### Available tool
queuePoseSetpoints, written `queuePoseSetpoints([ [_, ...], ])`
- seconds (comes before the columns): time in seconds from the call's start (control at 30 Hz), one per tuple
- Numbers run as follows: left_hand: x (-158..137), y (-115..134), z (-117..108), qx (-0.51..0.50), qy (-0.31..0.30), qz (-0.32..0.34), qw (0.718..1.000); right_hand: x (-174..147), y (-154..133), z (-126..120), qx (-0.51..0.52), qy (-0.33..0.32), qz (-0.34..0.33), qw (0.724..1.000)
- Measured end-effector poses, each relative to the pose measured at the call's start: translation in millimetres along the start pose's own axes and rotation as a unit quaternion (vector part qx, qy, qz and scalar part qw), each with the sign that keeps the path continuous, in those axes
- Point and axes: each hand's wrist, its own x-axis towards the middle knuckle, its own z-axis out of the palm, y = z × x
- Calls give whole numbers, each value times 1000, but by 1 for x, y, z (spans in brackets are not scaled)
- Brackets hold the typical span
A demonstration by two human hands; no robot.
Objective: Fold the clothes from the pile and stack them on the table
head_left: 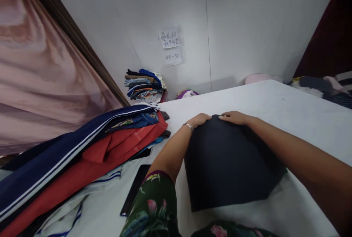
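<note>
One view, head: left bare hand (202, 119) and right bare hand (233, 117) at far edge of dark navy-black flat cloth piece (231, 167), fingertips near each other on its top. Pinching or just pressing: cannot tell. Cloth lies on smooth white surface (308, 114), between forearms. Heap of navy, red and white garments (110, 145) and slim black rectangular device (136, 191) to left. Step in hand looks like handling or straightening far edge; next move likely calls for even control by both hands, cloth kept flat.
</note>
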Motion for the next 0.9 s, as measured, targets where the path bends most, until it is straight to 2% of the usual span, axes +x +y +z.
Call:
queuePoseSetpoints([
  [0.1,5,0,1,5,-29,7,1000,7,6,-6,3,6,-7,1000],
  [0.17,12,2,3,30,-38,9,999,13,9,-7,-34,3,6,999],
  [0.33,21,3,10,92,-46,9,995,32,11,-2,-124,-73,55,988],
  [0.63,24,-2,27,152,-46,-9,987,30,13,23,-134,-62,9,989],
  [0.77,25,-2,32,162,-15,-35,986,30,19,31,-149,-65,24,986],
  [0.9,5,0,33,168,68,-36,983,28,20,34,-160,-65,30,985],
])
